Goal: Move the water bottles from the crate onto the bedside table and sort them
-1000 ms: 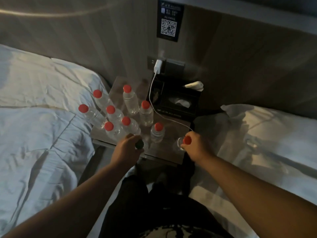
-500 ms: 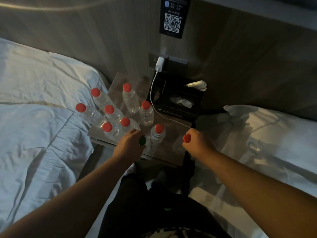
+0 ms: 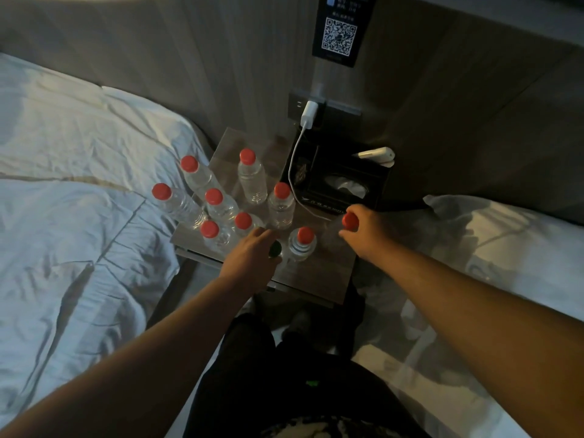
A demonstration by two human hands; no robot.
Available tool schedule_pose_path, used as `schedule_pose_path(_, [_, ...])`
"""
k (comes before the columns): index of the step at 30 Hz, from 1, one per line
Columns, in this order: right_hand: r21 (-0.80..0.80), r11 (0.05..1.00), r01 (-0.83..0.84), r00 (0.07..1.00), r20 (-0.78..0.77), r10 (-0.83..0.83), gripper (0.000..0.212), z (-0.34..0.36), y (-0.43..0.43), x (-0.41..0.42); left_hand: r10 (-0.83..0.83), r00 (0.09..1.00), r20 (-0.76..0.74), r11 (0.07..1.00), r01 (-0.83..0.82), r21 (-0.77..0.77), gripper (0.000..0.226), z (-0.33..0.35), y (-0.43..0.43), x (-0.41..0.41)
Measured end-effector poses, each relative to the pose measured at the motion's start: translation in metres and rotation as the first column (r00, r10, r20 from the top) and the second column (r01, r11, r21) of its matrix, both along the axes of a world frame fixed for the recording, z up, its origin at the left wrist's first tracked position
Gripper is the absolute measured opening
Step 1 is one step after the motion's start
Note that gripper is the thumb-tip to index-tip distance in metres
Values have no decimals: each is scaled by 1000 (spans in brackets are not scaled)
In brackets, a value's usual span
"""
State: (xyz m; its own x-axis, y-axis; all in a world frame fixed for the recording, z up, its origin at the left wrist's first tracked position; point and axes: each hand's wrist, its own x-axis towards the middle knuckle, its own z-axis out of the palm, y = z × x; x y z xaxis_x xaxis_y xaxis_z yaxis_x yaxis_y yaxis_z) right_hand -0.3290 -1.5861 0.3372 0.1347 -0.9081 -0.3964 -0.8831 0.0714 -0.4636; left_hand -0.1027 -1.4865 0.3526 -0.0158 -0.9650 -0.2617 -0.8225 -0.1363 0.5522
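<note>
In the head view, your left hand (image 3: 252, 252) is curled round a green-capped bottle (image 3: 275, 249) close to the front edge of the bench (image 3: 322, 276). It sits just beside the nearest red-capped bottle (image 3: 301, 245), which stands upright. Your right hand (image 3: 369, 232) grips the neck of another red-capped bottle (image 3: 350, 221) over the right part of the bench, just in front of the black tissue box (image 3: 344, 184). Whether that bottle's base touches the wood, you cannot tell. Seven more red caps stand packed in a group of bottles (image 3: 218, 203) on the left half, the outer ones right at the edge against the left bed (image 3: 79, 216). The tissue box fills the back right corner. A white cable (image 3: 292, 184) drops from the charger (image 3: 309, 114) in the wall socket and runs across the bench toward your right hand. Bare wood shows between your two hands and along the front right edge, next to the right bed (image 3: 505, 248).
</note>
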Motion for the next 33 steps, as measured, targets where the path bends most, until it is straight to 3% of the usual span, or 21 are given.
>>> schedule_pose_path(6, [2,1000,6,1000,10,-6,51,17,-3,6,1,1000,-1,1000,-1,3,50,11,4,3])
schedule_pose_path(10, [-64,991,114,975,199,-100,42,48,12,5,49,997,-67,997,-52,-50,42,35,7,6])
schedule_pose_path(16, [18,986,163,859,490,-151,20,108,46,14,233,928,-291,965,-258,-49,15,79,21,23])
schedule_pose_path(20, [47,995,86,800,592,-98,17,145,66,23,268,892,-365,946,-316,-78,22,115,38,35])
schedule_pose_path(22, [41,999,35,791,610,-53,19,159,74,25,291,847,-446,932,-356,-66,7,128,49,43])
schedule_pose_path(26, [17,999,35,719,694,-37,16,176,83,28,338,703,-626,898,-441,-10,24,150,68,49])
schedule_pose_path(33, [-5,1000,28,663,748,-15,19,184,95,53,435,596,-675,817,-577,18,42,180,103,71])
